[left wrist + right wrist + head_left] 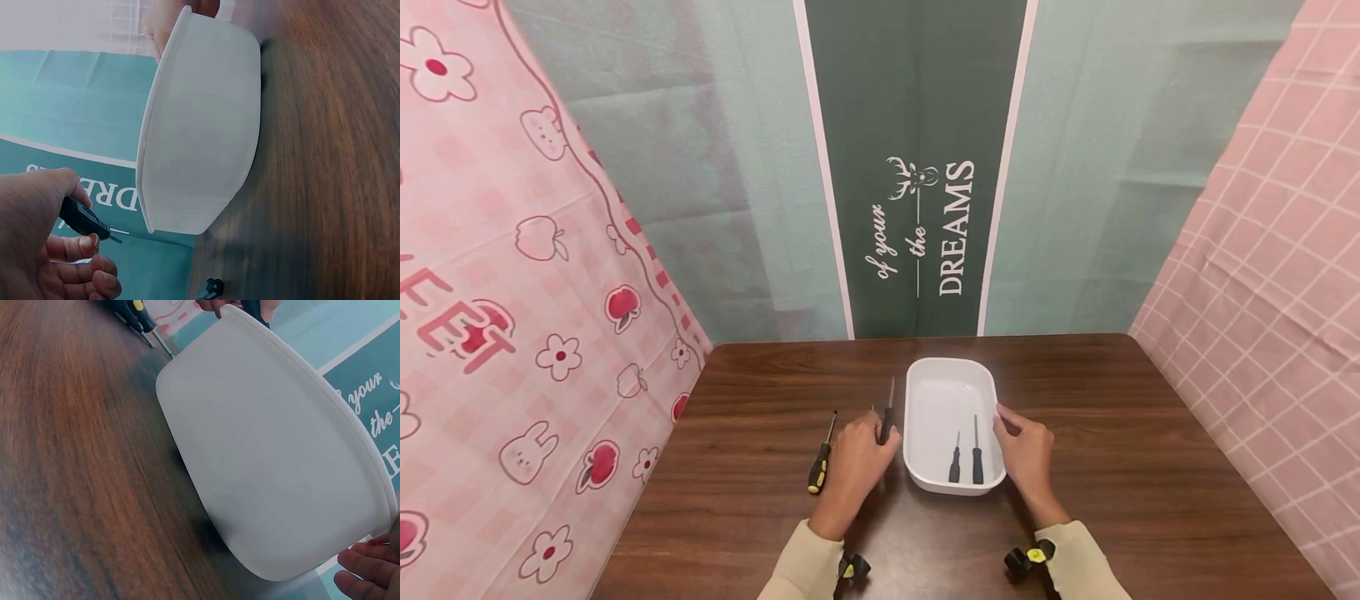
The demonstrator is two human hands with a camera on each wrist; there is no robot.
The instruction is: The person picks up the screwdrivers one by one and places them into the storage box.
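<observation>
My left hand (859, 448) pinches a screwdriver (887, 414) by its black handle, just left of a white tray (912, 467). The blade points away toward the far side of the table. In the left wrist view the black handle (84, 219) sits between thumb and fingers, level with the tray's side wall (200, 125). With thumb and fingertips, my right hand (1028, 450) grips the tray's right rim. Inside the tray lie a shorter dark-handled screwdriver (955, 467) and a longer one (977, 465), side by side near the front end.
A yellow-and-black screwdriver (820, 468) lies on the wooden table (737, 492) left of my left hand. The right wrist view shows a second dark handle (122, 311) beside it. Patterned cloths hang around the table, with a green curtain (917, 100) behind its far edge.
</observation>
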